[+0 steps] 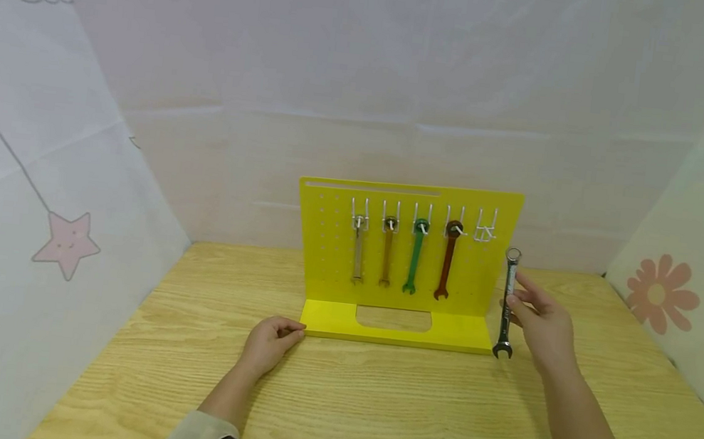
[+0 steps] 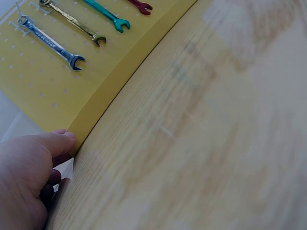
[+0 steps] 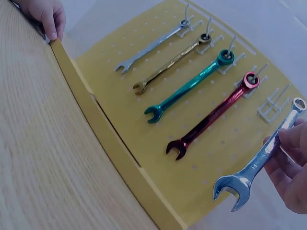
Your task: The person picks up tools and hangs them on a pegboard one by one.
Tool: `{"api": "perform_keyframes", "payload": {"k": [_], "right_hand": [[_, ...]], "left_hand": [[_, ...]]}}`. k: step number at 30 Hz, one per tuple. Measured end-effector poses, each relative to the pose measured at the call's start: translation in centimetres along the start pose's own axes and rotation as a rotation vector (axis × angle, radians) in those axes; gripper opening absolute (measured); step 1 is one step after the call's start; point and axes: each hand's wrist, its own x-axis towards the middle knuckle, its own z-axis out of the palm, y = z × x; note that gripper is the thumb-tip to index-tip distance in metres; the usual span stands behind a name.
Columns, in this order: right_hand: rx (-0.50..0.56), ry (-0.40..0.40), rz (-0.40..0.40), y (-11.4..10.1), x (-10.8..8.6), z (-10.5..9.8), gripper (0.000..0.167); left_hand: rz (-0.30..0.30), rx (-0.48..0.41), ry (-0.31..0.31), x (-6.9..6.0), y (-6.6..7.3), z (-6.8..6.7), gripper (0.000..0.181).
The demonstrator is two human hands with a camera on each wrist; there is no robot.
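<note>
My right hand [image 1: 546, 333] pinches a large silver combination wrench [image 1: 507, 300] by the middle of its handle, ring end up and open end down. The wrench is upright, just right of a yellow pegboard stand [image 1: 331, 292]. My left hand [image 1: 268, 345] pinches the front left corner of the stand's base between thumb and fingers. Hanging by their ring ends on the board are a small silver wrench [image 3: 151, 47], a gold wrench [image 3: 170, 65], a green wrench [image 3: 189, 87] and a red wrench [image 3: 213, 116]. Nothing hangs on the rightmost hook [image 1: 485, 232].
The stand rests on a wood-grain table [image 1: 371, 407]. Behind it hangs a pale cloth backdrop [image 1: 418, 76], with printed side panels showing a pink star [image 1: 68, 243] at left and a flower [image 1: 656, 293] at right. The base has a cut-out slot in its middle.
</note>
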Motion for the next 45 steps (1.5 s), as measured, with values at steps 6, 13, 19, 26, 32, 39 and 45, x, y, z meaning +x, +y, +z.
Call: {"api": "perform_keyframes", "payload": {"k": [6, 13, 19, 26, 32, 39, 45], "right_hand": [[0.005, 0.004, -0.041, -1.1, 0.3, 0.9, 0.051], [0.027, -0.006, -0.059, -1.7, 1.1, 1.9, 0.048], [0.041, -0.022, -0.048, -1.5, 1.8, 2.4, 0.050], [0.022, -0.026, -0.060, -1.2, 3.0, 2.9, 0.050], [0.028, -0.034, -0.076, -0.7, 4.1, 3.3, 0.049], [0.051, -0.030, -0.053, -0.3, 4.9, 3.5, 0.048], [0.066, -0.025, -0.038, -0.2, 5.2, 3.8, 0.048]], "left_hand": [[0.003, -0.002, 0.001, 0.0, 0.0, 0.0, 0.012], [0.003, 0.005, 0.005, 0.0, 0.0, 0.0, 0.011], [0.008, 0.008, 0.008, 0.1, 0.0, -0.1, 0.011], [0.018, 0.016, 0.010, 0.2, -0.1, -0.1, 0.011], [0.020, 0.020, 0.014, 0.3, -0.1, -0.1, 0.011], [0.015, 0.007, 0.010, 0.2, 0.0, -0.2, 0.011], [0.011, 0.014, 0.007, 0.1, 0.0, -0.1, 0.011]]}}
